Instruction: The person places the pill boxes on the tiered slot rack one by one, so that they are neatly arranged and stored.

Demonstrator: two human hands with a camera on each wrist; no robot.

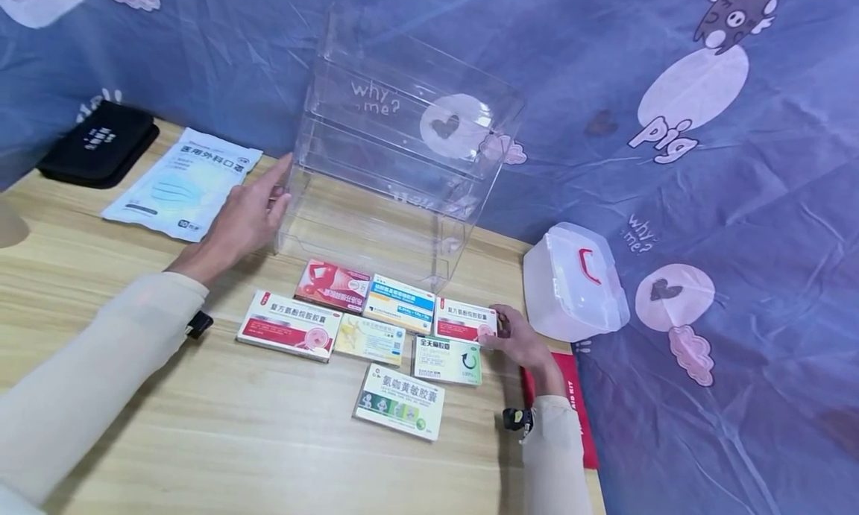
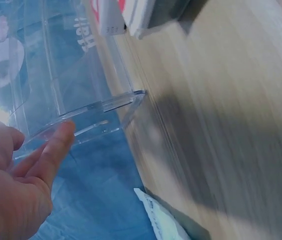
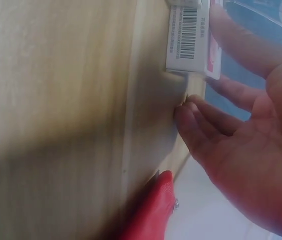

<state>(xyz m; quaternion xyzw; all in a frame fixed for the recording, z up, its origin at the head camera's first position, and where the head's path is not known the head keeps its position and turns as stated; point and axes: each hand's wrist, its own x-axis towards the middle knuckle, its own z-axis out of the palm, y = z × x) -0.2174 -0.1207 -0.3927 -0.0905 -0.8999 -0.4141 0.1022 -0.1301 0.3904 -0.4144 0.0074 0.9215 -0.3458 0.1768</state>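
A clear plastic tiered display rack [image 1: 396,131] stands at the back of the table. My left hand [image 1: 241,220] is at its left side, fingers extended along the clear side panel [image 2: 88,117]. My right hand [image 1: 523,343] pinches the right end of a red-and-white medicine box [image 1: 465,321] between thumb and index finger; the box's barcode end [image 3: 185,40] shows in the right wrist view. Beside it lie a blue-and-orange box [image 1: 400,304] and a red box [image 1: 332,285]. Nearer are another red-and-white box [image 1: 291,325], a yellow box [image 1: 370,340] and a green-and-white box [image 1: 447,360].
A white box with green pictures [image 1: 399,402] lies closest to me. At the left are a mask packet [image 1: 184,183] and a black zip case [image 1: 99,144]. A white lidded container [image 1: 573,280] and a red pouch [image 1: 584,418] sit along the right edge, before a blue cloth [image 1: 738,224].
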